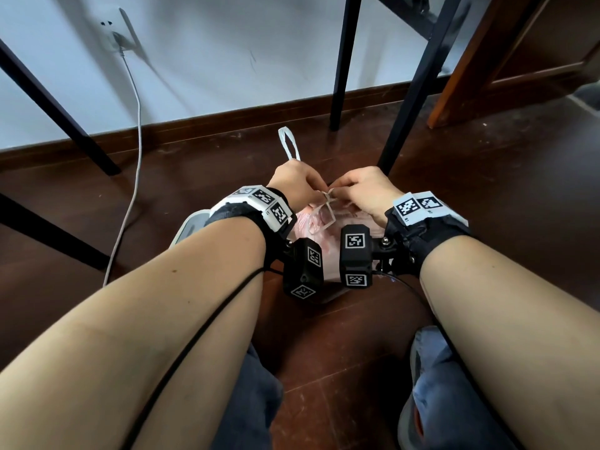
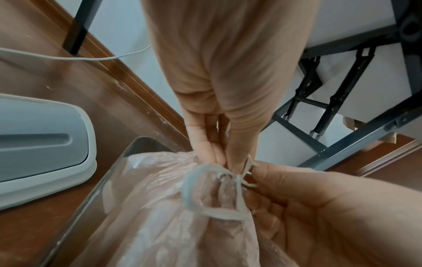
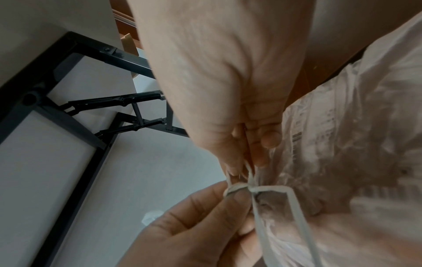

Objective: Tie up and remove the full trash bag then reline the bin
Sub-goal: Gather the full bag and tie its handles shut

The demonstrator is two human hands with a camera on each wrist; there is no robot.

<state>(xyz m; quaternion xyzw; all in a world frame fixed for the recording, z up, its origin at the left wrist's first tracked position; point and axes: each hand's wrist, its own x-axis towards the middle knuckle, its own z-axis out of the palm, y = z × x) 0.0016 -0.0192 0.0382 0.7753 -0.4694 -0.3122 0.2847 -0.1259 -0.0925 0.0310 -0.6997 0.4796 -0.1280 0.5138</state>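
A full pink translucent trash bag (image 1: 311, 245) sits in the bin (image 2: 107, 187) on the floor between my forearms. Its neck is gathered, and a white drawstring (image 2: 190, 196) crosses itself in a small knot (image 3: 250, 188) over the neck. My left hand (image 1: 316, 193) pinches the drawstring at the knot from the left. My right hand (image 1: 341, 187) pinches the other strand from the right, so the fingertips of both hands nearly meet. One drawstring loop (image 1: 289, 144) sticks up behind the left hand; another (image 1: 324, 217) hangs over the bag. Most of the bin is hidden.
The bin's grey-white lid (image 2: 43, 144) lies left of the bin. Black table legs (image 1: 342, 76) stand just behind and at the left. A white cable (image 1: 134, 131) runs from a wall socket (image 1: 113, 35) down to the floor. Wooden skirting (image 1: 227, 120) backs the dark floor.
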